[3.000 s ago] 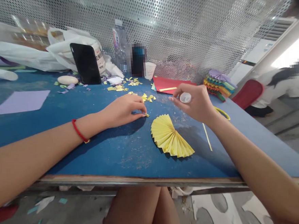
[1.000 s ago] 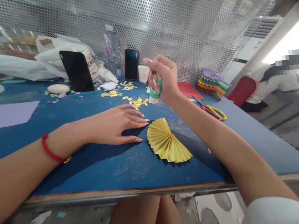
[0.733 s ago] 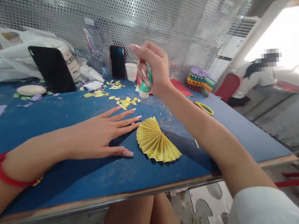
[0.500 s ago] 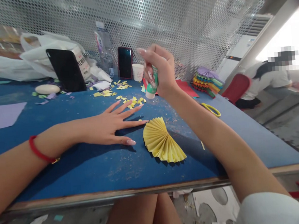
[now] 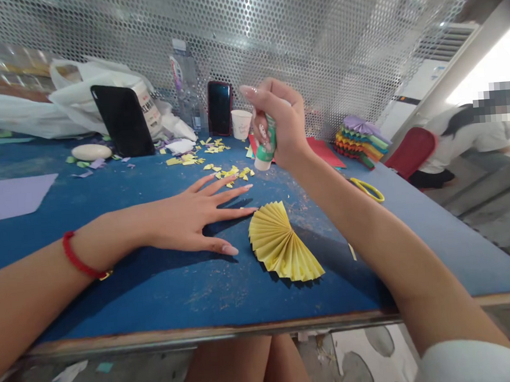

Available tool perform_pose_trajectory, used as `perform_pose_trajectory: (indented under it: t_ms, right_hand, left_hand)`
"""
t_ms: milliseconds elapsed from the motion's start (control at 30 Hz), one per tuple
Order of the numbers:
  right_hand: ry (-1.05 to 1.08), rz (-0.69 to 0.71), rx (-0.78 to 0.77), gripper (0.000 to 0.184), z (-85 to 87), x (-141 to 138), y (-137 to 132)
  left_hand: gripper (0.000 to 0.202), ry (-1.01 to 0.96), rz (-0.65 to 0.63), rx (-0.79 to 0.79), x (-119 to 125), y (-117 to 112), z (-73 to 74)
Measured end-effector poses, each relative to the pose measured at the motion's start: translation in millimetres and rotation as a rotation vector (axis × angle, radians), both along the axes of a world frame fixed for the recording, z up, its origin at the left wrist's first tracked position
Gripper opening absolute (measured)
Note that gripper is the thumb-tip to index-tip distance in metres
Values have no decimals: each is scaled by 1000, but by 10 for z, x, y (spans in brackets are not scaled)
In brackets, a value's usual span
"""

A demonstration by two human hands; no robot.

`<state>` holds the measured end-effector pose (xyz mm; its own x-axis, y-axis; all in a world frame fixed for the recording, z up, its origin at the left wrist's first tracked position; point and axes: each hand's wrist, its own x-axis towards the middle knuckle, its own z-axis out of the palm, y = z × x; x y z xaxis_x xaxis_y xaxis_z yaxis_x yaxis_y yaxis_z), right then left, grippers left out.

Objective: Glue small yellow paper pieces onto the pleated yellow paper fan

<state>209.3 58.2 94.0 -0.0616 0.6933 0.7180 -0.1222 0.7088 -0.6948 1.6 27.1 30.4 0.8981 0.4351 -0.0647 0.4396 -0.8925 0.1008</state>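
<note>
1 glue tube (image 5: 266,146) upright, white end down

A black phone (image 5: 123,121) leans by white bags (image 5: 75,90); yellow-handled scissors (image 5: 369,189) lie near stacked coloured paper fans (image 5: 358,140)

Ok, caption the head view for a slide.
Right hand holds a green-and-white tube raised; left hand lies spread on the blue table beside a pleated yellow paper fan.
</note>
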Motion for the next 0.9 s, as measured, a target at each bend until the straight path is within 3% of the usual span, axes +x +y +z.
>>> perform_pose_trajectory:
  t_ms: [300,700,900]
  right_hand:
    - [70,49,-7,40,-9,-21,-16]
    - [28,33,17,41,114,7,-91]
    - [-50,-1,-18,46,36,-31,-123]
  left_hand:
    - [62,-13,55,0,13,6,-58]
    - [61,-108,78,74,32,52,-124]
    - [54,-211,51,128,26,115,-144]
